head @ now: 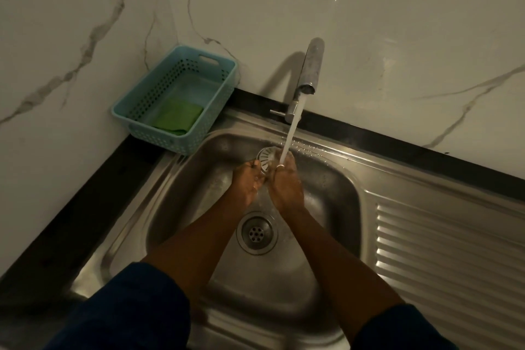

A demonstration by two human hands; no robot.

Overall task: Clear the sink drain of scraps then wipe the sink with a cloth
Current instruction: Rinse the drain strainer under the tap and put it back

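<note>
- left hand (pixel 246 182): fingers curled, pinching left edge of drain strainer (pixel 265 158)
- right hand (pixel 285 188): fingers curled on strainer's right edge, under water stream (pixel 290 133) from faucet (pixel 310 71)
- strainer held over sink (pixel 332 179), 12 o'clock from open drain (pixel 257 233)
- green cloth (pixel 177 116) in blue basket (pixel 142 99), 10 o'clock of sink

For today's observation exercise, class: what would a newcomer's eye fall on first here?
The water stream pouring from the tap down to a round strainer held by the left hand and right hand above the sink basin. Then the green cloth lying in the blue basket at the sink's back left corner.
</note>
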